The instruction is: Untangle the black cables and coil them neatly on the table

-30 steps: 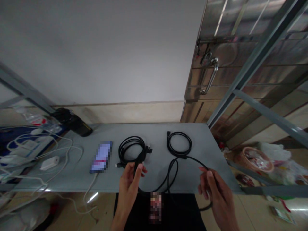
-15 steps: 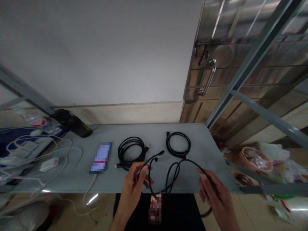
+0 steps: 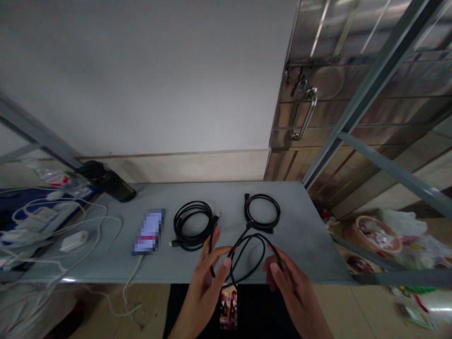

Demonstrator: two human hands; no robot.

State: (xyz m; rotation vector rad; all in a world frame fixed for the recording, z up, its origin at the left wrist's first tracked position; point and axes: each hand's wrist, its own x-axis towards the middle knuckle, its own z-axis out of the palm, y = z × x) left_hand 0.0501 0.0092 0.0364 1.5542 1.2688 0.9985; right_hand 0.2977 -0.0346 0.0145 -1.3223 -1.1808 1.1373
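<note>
A black cable (image 3: pixel 262 254) hangs in loose loops between my two hands, over the front edge of the grey table (image 3: pixel 303 245). My left hand (image 3: pixel 210 278) pinches it between thumb and fingers, with one connector end sticking up beyond the fingertips. On the other side, my right hand (image 3: pixel 287 280) is closed round another stretch of the same cable. Behind my left hand lies a thick coil of black cable (image 3: pixel 176 226). A smaller black coil (image 3: pixel 278 212) rests farther right, just behind the held loops.
To the left lie a phone (image 3: pixel 149 230) on a white cord, a white adapter (image 3: pixel 74 240), tangled white cables and a black bottle (image 3: pixel 111 183). Metal posts (image 3: pixel 360 99) rise at the right. A basket (image 3: pixel 377 233) with bags stands beyond the table.
My right hand has moved left, closer to my left hand, which has shifted slightly right. The cable between them has drawn into closer loops, and its connector end has moved right.
</note>
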